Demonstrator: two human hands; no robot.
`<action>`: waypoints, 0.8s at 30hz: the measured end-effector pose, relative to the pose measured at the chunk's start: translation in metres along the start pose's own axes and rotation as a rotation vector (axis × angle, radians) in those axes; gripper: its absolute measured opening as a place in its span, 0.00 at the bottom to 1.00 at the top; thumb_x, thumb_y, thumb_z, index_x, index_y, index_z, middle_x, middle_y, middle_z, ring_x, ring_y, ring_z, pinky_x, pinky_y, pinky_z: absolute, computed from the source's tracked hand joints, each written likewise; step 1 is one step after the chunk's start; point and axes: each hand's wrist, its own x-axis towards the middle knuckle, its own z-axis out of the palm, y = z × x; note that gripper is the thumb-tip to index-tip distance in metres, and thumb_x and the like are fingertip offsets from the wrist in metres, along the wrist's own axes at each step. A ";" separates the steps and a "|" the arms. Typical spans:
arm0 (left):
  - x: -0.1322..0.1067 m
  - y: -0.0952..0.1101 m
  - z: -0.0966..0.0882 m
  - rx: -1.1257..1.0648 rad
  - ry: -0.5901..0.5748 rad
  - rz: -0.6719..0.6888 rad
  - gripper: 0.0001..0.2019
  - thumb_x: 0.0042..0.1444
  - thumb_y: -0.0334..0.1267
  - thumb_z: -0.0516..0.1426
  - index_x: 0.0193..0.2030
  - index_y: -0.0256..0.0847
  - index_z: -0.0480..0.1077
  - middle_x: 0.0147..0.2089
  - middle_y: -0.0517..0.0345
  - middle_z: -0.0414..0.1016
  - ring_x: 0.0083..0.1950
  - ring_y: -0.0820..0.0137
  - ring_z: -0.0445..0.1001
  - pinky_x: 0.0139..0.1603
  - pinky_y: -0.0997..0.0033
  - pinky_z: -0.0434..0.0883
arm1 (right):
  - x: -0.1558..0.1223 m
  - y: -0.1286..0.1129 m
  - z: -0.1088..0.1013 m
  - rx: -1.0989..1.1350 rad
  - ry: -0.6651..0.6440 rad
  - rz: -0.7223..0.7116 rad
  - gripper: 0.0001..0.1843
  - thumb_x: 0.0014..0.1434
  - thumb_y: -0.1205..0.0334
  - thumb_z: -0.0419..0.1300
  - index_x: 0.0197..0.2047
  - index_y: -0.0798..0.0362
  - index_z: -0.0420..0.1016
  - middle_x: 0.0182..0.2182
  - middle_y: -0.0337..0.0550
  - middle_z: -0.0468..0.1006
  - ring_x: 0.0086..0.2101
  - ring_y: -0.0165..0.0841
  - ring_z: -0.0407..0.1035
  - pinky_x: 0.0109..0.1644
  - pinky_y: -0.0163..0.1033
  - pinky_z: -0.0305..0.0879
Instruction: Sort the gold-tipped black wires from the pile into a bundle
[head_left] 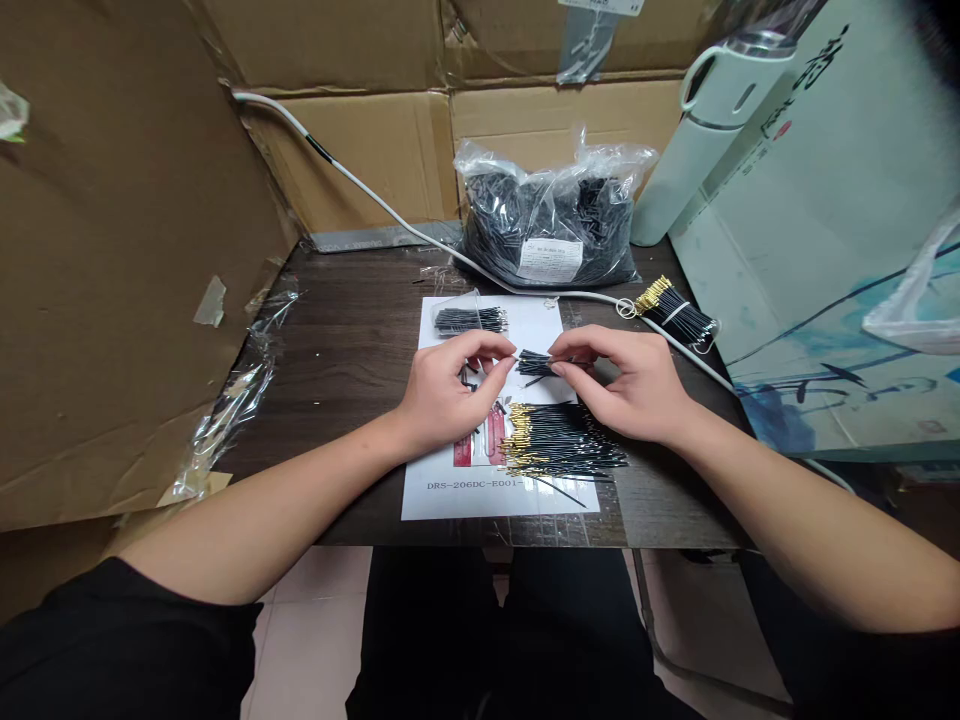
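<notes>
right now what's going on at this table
A person sits at a dark table, pinching a small bunch of black wires between the left hand and right hand. Below lies a pile of gold-tipped black wires on a white sheet. A banded bundle lies to the right, and a plastic bag of wires stands at the back.

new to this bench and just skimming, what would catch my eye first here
The two hands meet mid-table: the left hand and the right hand pinch a small bunch of black wires between their fingertips. Just below them a loose pile of gold-tipped black wires lies on a white printed sheet. Farther back sits a bulging clear bag of black wires.
</notes>
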 end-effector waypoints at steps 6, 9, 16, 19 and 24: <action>0.011 -0.012 -0.016 0.185 -0.139 0.098 0.09 0.58 0.28 0.60 0.42 0.39 0.80 0.36 0.58 0.83 0.36 0.67 0.78 0.42 0.63 0.74 | 0.002 0.000 -0.002 -0.015 0.089 -0.004 0.08 0.67 0.68 0.64 0.48 0.50 0.81 0.37 0.39 0.85 0.33 0.34 0.78 0.40 0.41 0.75; 0.013 -0.020 -0.020 0.326 -0.310 0.162 0.10 0.52 0.29 0.58 0.38 0.40 0.79 0.30 0.59 0.79 0.33 0.64 0.75 0.44 0.58 0.72 | 0.001 0.000 -0.001 0.006 0.074 -0.008 0.08 0.68 0.68 0.62 0.48 0.49 0.81 0.37 0.40 0.84 0.33 0.35 0.78 0.39 0.42 0.75; 0.012 -0.020 -0.021 0.496 -0.363 0.161 0.08 0.51 0.33 0.59 0.38 0.39 0.78 0.31 0.55 0.77 0.36 0.60 0.73 0.45 0.55 0.67 | -0.002 0.000 0.003 0.015 0.033 -0.005 0.07 0.69 0.67 0.62 0.49 0.51 0.79 0.37 0.40 0.84 0.34 0.34 0.78 0.40 0.42 0.74; 0.014 -0.015 -0.022 0.457 -0.380 0.206 0.05 0.54 0.35 0.60 0.36 0.39 0.77 0.33 0.53 0.76 0.38 0.60 0.72 0.46 0.55 0.66 | -0.002 0.001 0.004 0.015 0.026 -0.009 0.07 0.69 0.68 0.62 0.49 0.51 0.79 0.37 0.40 0.83 0.34 0.34 0.77 0.39 0.41 0.74; 0.014 -0.011 -0.023 0.253 -0.556 0.272 0.02 0.57 0.34 0.60 0.35 0.40 0.75 0.37 0.54 0.76 0.41 0.62 0.72 0.46 0.57 0.64 | -0.003 0.000 0.005 0.015 0.021 -0.006 0.07 0.69 0.69 0.62 0.49 0.51 0.79 0.37 0.40 0.83 0.34 0.34 0.78 0.40 0.40 0.74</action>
